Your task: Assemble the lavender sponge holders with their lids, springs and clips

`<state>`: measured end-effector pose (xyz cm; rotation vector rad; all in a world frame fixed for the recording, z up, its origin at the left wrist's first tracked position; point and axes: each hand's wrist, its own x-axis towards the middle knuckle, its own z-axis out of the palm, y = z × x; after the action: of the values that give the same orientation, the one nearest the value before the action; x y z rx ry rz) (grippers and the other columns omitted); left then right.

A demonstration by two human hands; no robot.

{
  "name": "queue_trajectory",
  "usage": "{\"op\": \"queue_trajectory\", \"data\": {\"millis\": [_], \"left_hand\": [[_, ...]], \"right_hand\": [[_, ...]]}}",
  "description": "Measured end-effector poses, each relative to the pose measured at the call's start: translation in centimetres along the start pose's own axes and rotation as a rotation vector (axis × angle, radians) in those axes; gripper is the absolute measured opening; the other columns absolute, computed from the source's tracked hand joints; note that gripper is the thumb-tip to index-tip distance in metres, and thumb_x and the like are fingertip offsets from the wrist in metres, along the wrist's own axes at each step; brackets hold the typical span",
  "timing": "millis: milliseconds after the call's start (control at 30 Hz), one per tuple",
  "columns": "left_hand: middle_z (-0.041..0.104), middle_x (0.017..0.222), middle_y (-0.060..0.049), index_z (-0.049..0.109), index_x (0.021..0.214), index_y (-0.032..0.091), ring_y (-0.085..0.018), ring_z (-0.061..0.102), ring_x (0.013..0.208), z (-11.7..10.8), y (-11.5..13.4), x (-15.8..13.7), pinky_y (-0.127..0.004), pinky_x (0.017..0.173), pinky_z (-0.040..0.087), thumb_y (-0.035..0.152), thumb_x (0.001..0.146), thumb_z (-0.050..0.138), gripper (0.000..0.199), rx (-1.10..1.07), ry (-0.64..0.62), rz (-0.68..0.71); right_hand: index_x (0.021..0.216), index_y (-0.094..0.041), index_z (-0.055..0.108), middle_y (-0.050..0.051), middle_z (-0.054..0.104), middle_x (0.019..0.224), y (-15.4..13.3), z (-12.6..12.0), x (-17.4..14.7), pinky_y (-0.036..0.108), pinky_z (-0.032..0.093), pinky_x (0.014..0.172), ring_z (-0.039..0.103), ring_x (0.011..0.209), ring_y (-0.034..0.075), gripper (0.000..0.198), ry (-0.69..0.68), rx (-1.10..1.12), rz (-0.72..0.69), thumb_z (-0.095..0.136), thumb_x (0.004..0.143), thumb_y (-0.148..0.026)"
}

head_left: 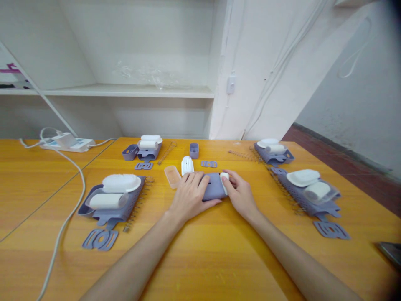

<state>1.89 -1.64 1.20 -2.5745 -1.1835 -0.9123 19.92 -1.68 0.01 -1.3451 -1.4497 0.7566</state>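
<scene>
In the middle of the table, my left hand (192, 193) is wrapped over the left end of a grey-purple rectangular sleeve (215, 188), its fingers on top and thumb along the near side. At the sleeve's right end, my right hand (240, 190) grips a rounded white piece (224, 180) between thumb and fingers; how far it reaches into the sleeve is hidden. Just beyond my left hand lie a ribbed white oval part (187, 165) and a translucent shallow tray (172, 176). A flat slotted grey plate (209, 164) and a small grey box (194, 150) are farther back.
Sets of grey parts with white rolls and oval pads stand left (108, 200), back left (149, 146), right (308, 188) and back right (272, 150). Metal springs (138, 205) lie beside them. A white cable (82, 188) runs from a power strip (67, 143) down the left side.
</scene>
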Motion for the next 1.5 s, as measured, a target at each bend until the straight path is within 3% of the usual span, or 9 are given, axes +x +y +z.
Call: {"op": "queue_trajectory", "data": {"millis": [333, 1500], "left_hand": [[0.057, 0.109, -0.014, 0.053, 0.106, 0.015, -0.030, 0.053, 0.099, -0.11, 0.06, 0.07, -0.045, 0.084, 0.042, 0.059, 0.074, 0.055, 0.054, -0.022, 0.018, 0.022], [0.058, 0.109, -0.015, 0.052, 0.107, 0.015, -0.030, 0.053, 0.101, -0.06, -0.15, -0.12, -0.045, 0.086, 0.042, 0.060, 0.074, 0.054, 0.056, -0.057, 0.028, 0.011]], "right_hand": [[0.113, -0.019, 0.060, 0.006, 0.067, 0.105, -0.11, -0.13, -0.03, 0.032, 0.048, 0.079, 0.062, 0.091, 0.022, 0.039, -0.010, -0.103, -0.059, 0.045, 0.087, -0.044], [0.121, -0.020, 0.056, 0.008, 0.062, 0.118, 0.38, -0.09, 0.10, 0.039, 0.040, 0.095, 0.057, 0.109, 0.025, 0.045, -0.044, -0.196, -0.080, 0.039, 0.090, -0.047]]}}
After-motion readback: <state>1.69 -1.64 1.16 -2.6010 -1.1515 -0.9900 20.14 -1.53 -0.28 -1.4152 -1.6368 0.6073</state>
